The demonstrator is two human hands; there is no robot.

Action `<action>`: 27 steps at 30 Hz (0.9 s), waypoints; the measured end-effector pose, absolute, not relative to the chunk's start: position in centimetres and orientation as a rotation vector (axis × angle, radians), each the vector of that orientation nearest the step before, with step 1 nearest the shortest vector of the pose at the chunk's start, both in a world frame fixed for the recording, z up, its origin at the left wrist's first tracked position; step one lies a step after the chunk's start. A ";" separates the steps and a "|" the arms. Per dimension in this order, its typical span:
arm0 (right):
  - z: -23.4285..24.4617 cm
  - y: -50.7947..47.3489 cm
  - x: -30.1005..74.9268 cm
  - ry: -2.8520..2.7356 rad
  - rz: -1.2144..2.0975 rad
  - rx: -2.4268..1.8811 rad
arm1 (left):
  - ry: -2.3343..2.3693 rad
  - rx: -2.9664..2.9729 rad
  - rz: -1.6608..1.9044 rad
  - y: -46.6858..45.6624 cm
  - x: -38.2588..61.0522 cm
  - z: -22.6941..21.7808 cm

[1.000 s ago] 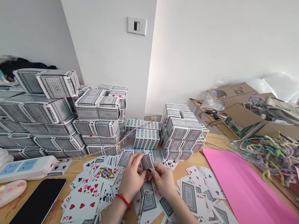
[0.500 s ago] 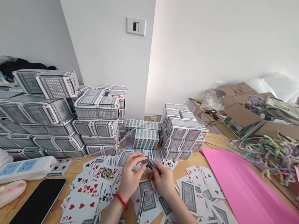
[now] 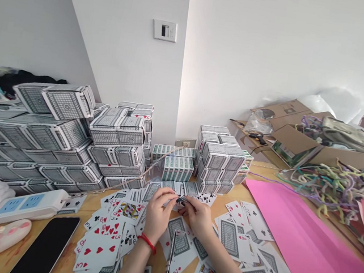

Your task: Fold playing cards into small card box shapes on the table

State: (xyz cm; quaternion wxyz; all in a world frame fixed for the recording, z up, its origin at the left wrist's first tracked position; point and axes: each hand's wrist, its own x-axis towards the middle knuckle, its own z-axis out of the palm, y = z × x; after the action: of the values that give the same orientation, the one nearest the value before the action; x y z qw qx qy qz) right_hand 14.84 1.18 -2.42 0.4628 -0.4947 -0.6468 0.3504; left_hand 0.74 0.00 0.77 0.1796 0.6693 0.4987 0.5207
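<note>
My left hand (image 3: 159,208), with a red bracelet on its wrist, and my right hand (image 3: 199,218) meet above the middle of the table. Both are closed, their fingertips pinching what looks like a playing card (image 3: 181,199), small and dark, seen nearly edge-on; fingers hide most of it. Beneath them lie scattered playing cards (image 3: 186,261), some face up and some back up. A thin upright piece (image 3: 169,266), seen edge-on, stands between my forearms. Left of my left hand is a heap of face-up cards (image 3: 98,249).
Blocks built from folded cards are piled at the left (image 3: 67,104) and back right (image 3: 216,157). Card boxes (image 3: 177,168) stand between them. A phone (image 3: 46,246) and power strip (image 3: 30,206) lie left. Pink paper (image 3: 299,239), tangled cords (image 3: 327,188) and a cardboard box (image 3: 351,157) are right.
My fingertips have drawn closer together over the card, which shows less of its surface now. Both hands stay in nearly the same place; the scattered cards have not moved.
</note>
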 end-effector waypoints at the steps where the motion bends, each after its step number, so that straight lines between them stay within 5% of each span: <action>1: -2.4 1.2 14.8 -1.576 0.866 -1.218 | 1.406 1.893 1.456 0.0 0.8 0.8; 16: -0.7 0.9 14.6 -1.336 1.217 -1.095 | 1.429 1.518 1.345 -0.1 1.0 0.6; 27: -0.4 0.7 14.8 -1.429 1.348 -1.002 | 1.452 1.761 1.122 -0.3 1.1 0.6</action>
State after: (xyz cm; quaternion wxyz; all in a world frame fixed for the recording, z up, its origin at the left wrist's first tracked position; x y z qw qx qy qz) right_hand 14.83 0.65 -0.41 0.4513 -0.4056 -0.5781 0.5456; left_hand 1.12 -0.31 0.60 0.2946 0.6618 0.5456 0.4214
